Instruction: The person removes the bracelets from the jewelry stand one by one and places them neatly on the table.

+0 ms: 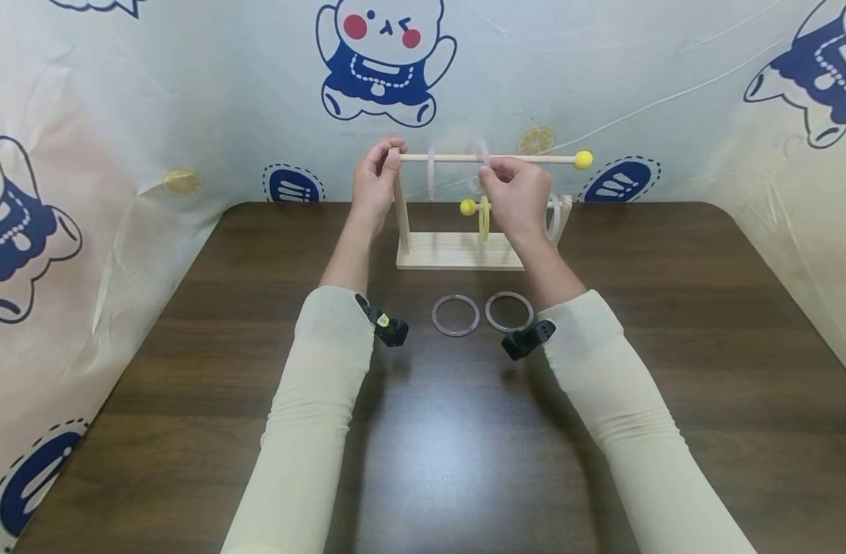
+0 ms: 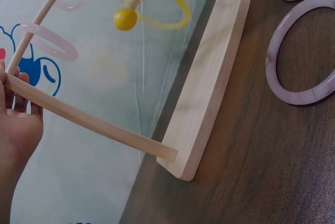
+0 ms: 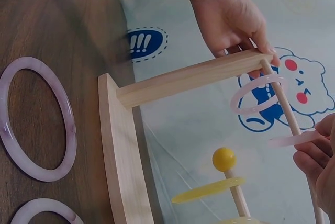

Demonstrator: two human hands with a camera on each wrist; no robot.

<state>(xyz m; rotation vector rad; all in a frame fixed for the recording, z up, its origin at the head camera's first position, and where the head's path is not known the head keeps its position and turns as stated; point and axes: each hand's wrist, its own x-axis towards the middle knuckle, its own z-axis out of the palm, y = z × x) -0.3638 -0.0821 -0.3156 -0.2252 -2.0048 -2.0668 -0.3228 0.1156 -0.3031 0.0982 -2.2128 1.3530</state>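
A wooden rack (image 1: pixel 464 252) stands at the back of the table, with an upper rod ending in a yellow ball (image 1: pixel 583 160). My left hand (image 1: pixel 376 185) holds the top of the left upright (image 2: pixel 89 116), where the upper rod joins it. My right hand (image 1: pixel 519 192) pinches a pale pink bangle (image 3: pixel 296 139) that is around the upper rod. Another pale pink bangle (image 1: pixel 431 175) hangs on that rod nearer the left upright. On the lower rod, behind a second yellow ball (image 3: pixel 224 158), hangs a yellow bangle (image 1: pixel 484 218). A pale bangle (image 1: pixel 553 218) hangs near the right upright, partly behind my right hand.
Two purplish bangles lie flat on the table in front of the rack, a left bangle (image 1: pixel 455 315) and a right bangle (image 1: pixel 509 311). A cloth with printed cartoon figures (image 1: pixel 381 69) hangs behind the brown table (image 1: pixel 256 369).
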